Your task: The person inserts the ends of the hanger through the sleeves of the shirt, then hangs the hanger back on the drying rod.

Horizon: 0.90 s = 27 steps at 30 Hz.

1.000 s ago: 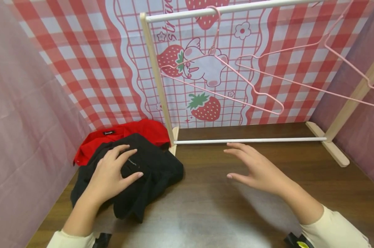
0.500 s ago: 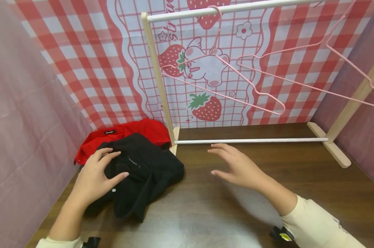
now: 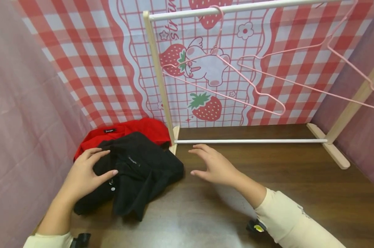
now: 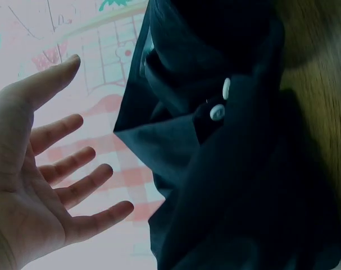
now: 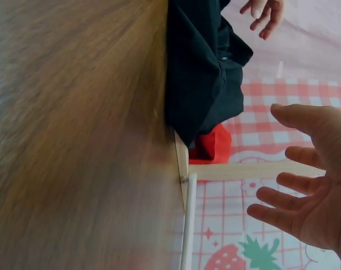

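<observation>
Head view, from the left: the left hand [image 3: 81, 174] hovers above the near left side of a black garment [image 3: 149, 172], its fingers spread and slightly bent, thumb well away from them; the left wrist view shows it apart from the cloth. The black garment lies in a loose, crumpled heap on the left part of the wooden table [image 3: 205, 220], with soft folds, a corner pointing toward the person, small lettering on its upper face and a pale round button [image 3: 113, 189] near the thumb. Behind it, partly covered by it, lies a bright red garment [image 3: 137, 127] with a small black label [image 3: 110, 131]. Right of the heap, the right hand [image 3: 216, 167] is held in the air, fingers spread and loosely bent, thumb apart, near the black cloth and clear of it. Compared with a second ago, both hands have shifted left, the right one much closer to the heap, while the button has come into sight and both garments stay in place. Farther right stands a wood-and-white rack [image 3: 160, 69], its top bar carrying a pink hanger [image 3: 236, 98] and, beyond it, another pink hanger [image 3: 293, 82].
</observation>
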Each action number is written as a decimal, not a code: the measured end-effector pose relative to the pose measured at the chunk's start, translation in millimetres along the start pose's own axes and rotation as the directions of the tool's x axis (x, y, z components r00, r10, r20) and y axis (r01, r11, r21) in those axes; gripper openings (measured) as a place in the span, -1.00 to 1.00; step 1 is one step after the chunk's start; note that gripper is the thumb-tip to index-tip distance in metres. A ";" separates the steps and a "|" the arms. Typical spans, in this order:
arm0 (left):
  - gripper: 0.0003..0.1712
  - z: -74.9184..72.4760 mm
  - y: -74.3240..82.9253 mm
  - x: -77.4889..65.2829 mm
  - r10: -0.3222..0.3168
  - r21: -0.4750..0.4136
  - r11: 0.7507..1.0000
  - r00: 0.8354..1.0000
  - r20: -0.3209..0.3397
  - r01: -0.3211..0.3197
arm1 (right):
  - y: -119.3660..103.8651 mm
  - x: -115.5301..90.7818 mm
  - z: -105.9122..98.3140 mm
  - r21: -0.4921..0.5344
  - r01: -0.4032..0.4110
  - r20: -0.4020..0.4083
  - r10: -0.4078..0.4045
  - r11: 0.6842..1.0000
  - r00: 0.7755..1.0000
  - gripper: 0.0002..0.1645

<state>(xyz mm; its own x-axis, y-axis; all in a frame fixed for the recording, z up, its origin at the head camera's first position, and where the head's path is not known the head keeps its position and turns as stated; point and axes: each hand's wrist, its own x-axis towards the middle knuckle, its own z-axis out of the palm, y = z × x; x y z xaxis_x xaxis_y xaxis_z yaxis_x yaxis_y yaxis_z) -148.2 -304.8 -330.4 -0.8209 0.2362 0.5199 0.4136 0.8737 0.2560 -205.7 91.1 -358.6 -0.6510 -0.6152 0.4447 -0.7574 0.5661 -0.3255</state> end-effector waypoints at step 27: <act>-0.03 -21.6 -70.1 -14.3 -0.252 -0.065 0.953 0.895 0.369 0.295 | -22.0 59.4 59.2 0.256 -0.425 0.334 0.334 0.868 0.882 0.03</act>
<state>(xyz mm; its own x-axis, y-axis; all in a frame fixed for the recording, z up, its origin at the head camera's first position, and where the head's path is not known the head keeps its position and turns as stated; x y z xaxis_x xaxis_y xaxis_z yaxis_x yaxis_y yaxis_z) -156.9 -378.6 -338.1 -0.9839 0.1482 0.1002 0.1776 0.8750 0.4503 -230.7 9.6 -374.4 -0.8438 -0.5366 0.0048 -0.3936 0.6127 -0.6853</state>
